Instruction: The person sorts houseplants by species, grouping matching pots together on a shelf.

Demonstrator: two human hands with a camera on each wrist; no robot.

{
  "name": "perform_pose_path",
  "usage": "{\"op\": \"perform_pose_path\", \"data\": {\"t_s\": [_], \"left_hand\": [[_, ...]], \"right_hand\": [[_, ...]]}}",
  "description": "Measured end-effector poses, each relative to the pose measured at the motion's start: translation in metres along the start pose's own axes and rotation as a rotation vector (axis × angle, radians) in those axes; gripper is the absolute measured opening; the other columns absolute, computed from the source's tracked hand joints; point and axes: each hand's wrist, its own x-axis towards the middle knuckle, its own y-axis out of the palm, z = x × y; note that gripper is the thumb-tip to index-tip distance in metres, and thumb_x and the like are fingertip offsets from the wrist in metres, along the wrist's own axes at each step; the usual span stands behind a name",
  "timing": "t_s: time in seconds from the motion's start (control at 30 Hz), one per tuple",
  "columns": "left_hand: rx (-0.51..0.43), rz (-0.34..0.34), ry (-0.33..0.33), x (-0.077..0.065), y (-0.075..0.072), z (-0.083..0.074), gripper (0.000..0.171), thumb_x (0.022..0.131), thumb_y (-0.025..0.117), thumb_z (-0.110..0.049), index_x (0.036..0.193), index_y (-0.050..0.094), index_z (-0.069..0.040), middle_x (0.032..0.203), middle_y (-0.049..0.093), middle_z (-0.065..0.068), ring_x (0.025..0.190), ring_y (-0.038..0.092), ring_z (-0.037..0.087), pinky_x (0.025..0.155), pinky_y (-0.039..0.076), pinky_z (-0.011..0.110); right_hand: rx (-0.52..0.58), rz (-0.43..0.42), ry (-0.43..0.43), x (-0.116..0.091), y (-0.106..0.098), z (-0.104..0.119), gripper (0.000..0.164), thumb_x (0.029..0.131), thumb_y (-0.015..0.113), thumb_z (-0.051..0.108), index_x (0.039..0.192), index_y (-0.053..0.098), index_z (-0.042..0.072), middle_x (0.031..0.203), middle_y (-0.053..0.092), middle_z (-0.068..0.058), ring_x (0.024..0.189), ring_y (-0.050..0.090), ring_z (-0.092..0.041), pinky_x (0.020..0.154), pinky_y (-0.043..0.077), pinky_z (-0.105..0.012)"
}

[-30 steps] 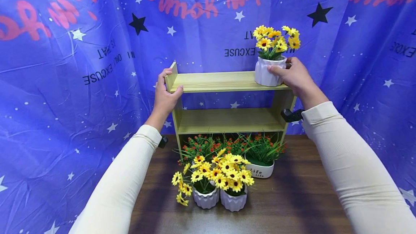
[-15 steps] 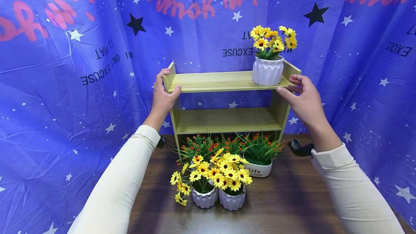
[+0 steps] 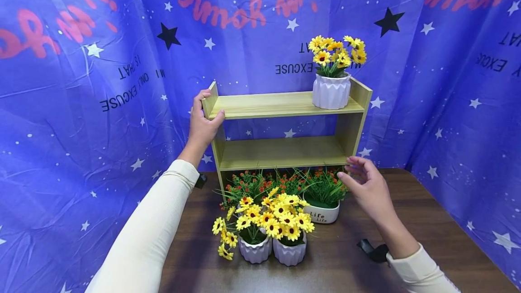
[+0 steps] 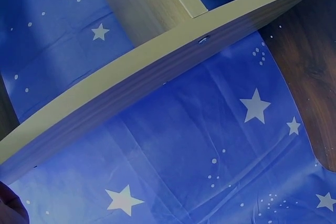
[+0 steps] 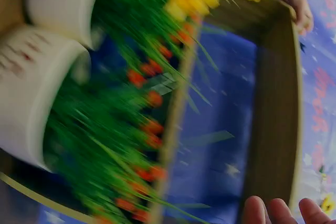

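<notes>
A light wooden shelf stands upright on the table. With thumb and fingers on either side, my left hand grips the top of its left side panel; in the left wrist view, only a bit of that hand shows beside the panel. On the top board's right end sits a white pot of yellow flowers. My right hand, holding nothing, hovers with loosely bent fingers beside the white oval planter of red-flowered greenery. In the blurred right wrist view its fingertips show at the bottom.
Two more white pots of yellow flowers, one left and one right, stand on the brown table before the shelf. Red-flowered greenery fills the space under the lower board. A blue starry curtain hangs behind and at both sides.
My right hand has let go of the flower pot on the top board and moved down toward the oval planter. The left hand keeps its hold on the shelf. The view has shifted slightly.
</notes>
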Motion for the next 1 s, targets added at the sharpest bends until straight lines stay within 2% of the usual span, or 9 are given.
{"op": "perform_pose_path", "data": {"t_s": [0.13,0.27,0.5,0.63,0.73,0.87,1.0], "left_hand": [[0.007,-0.002,-0.001,-0.001,0.000,0.003,0.049,0.081,0.067,0.007,0.126,0.047,0.007,0.145,0.046,0.020,0.125,0.041,0.039,0.104,0.028,0.039],[0.017,0.000,-0.007,0.000,0.000,0.002,0.049,0.082,0.067,0.006,0.126,0.046,0.007,0.145,0.046,0.019,0.124,0.041,0.038,0.103,0.028,0.038],[0.004,-0.006,-0.017,-0.001,0.002,0.001,0.050,0.081,0.066,0.006,0.127,0.046,0.008,0.144,0.046,0.022,0.121,0.040,0.039,0.101,0.030,0.040],[0.007,-0.011,-0.012,0.000,0.002,0.001,0.050,0.081,0.066,0.006,0.126,0.046,0.008,0.144,0.046,0.021,0.120,0.041,0.039,0.100,0.029,0.039],[0.008,-0.014,-0.002,0.000,0.002,0.001,0.050,0.080,0.066,0.007,0.126,0.046,0.009,0.144,0.047,0.022,0.120,0.041,0.039,0.100,0.029,0.039],[0.001,-0.008,0.000,0.000,0.001,0.001,0.051,0.081,0.067,0.007,0.127,0.046,0.010,0.144,0.047,0.022,0.120,0.041,0.039,0.100,0.029,0.039],[0.004,-0.001,-0.009,0.000,0.000,0.000,0.051,0.081,0.067,0.007,0.127,0.046,0.010,0.144,0.046,0.021,0.122,0.041,0.038,0.102,0.029,0.038]], "right_hand": [[0.029,0.053,0.082,-0.033,0.015,-0.021,0.050,0.092,0.072,0.016,0.133,0.050,-0.004,0.131,0.058,-0.020,0.115,0.059,-0.026,0.084,0.045,-0.013],[0.010,0.118,0.158,-0.058,0.029,-0.041,0.051,0.091,0.073,0.019,0.132,0.051,-0.002,0.131,0.058,-0.021,0.116,0.059,-0.033,0.083,0.048,-0.018],[0.068,0.238,0.194,-0.087,0.051,-0.059,0.052,0.086,0.077,0.012,0.129,0.053,-0.004,0.130,0.057,-0.023,0.114,0.060,-0.039,0.086,0.053,-0.034],[0.131,0.320,0.215,-0.097,0.063,-0.062,0.056,0.083,0.079,0.008,0.130,0.051,-0.005,0.131,0.056,-0.024,0.114,0.059,-0.038,0.088,0.053,-0.038],[0.134,0.394,0.218,-0.102,0.070,-0.064,0.060,0.082,0.081,0.012,0.132,0.051,-0.001,0.130,0.057,-0.022,0.116,0.058,-0.038,0.090,0.052,-0.044],[0.039,0.465,0.209,-0.106,0.078,-0.066,0.069,0.078,0.084,0.025,0.135,0.051,0.006,0.130,0.060,-0.016,0.119,0.056,-0.034,0.094,0.048,-0.048],[0.026,0.469,0.227,-0.106,0.084,-0.066,0.079,0.076,0.086,0.028,0.142,0.047,0.006,0.134,0.058,-0.017,0.121,0.054,-0.033,0.093,0.050,-0.045]]}}
